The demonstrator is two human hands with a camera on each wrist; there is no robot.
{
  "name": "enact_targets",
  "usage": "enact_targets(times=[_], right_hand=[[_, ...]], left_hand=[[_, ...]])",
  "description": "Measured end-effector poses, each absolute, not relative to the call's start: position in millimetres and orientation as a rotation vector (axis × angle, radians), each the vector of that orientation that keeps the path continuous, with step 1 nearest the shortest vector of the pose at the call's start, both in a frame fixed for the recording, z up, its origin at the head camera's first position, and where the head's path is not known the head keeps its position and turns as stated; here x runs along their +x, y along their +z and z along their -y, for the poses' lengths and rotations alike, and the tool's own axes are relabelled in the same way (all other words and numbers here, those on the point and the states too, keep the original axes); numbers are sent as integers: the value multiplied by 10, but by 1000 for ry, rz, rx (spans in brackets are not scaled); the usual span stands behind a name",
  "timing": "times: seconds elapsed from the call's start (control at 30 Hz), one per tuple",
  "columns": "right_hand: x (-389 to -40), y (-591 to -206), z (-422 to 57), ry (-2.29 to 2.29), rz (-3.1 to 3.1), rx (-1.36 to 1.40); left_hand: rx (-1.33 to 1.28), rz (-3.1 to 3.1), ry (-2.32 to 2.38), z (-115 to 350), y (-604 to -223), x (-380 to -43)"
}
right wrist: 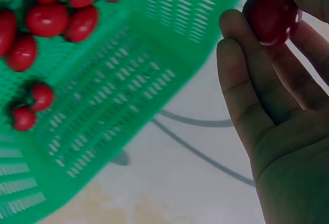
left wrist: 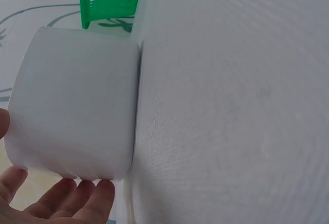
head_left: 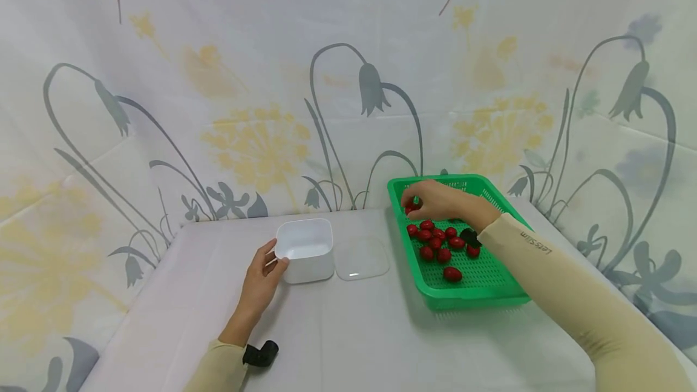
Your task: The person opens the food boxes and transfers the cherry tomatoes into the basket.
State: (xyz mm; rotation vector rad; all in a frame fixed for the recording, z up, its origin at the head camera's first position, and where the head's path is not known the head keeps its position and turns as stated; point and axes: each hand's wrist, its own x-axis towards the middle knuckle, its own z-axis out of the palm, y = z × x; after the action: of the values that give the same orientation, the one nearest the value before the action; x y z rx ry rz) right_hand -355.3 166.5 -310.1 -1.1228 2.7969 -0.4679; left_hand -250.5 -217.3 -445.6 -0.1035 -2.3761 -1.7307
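My right hand (head_left: 435,201) pinches a cherry tomato (right wrist: 272,16) between thumb and fingertips, over the far left part of the green basket (head_left: 422,271). Several more red cherry tomatoes (head_left: 435,244) lie loose on the basket's bottom, mostly toward its left half. My left hand (head_left: 260,283) holds a white square container (head_left: 308,268) at its near left corner, thumb at the front and fingertips along the left wall. The container stands upright without its lid, and its visible inside is bare. In the left wrist view, fingertips (left wrist: 100,196) touch the container's side.
A clear flat lid (head_left: 362,259) lies on the white tabletop between the container and the basket. Behind the table hangs a flower-printed cloth (head_left: 337,138). The basket's raised green rim (head_left: 474,297) surrounds the tomatoes.
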Motion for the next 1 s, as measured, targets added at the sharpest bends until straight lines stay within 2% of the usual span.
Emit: enact_targets(times=[0.27, 0.57, 1.0], right_hand=[[-3604, -3458, -1878, -377, -2778, -1036], [-3648, -3711, -1908, -386, -2744, -989], [-3644, -3764, -1863, -343, -2714, -1010]], left_hand=[[-97, 2383, -1720, 2168, -4461, -2513], [-90, 2380, -1720, 2178, -4468, -2511], [-97, 2384, -1707, 2176, -4471, -2510]])
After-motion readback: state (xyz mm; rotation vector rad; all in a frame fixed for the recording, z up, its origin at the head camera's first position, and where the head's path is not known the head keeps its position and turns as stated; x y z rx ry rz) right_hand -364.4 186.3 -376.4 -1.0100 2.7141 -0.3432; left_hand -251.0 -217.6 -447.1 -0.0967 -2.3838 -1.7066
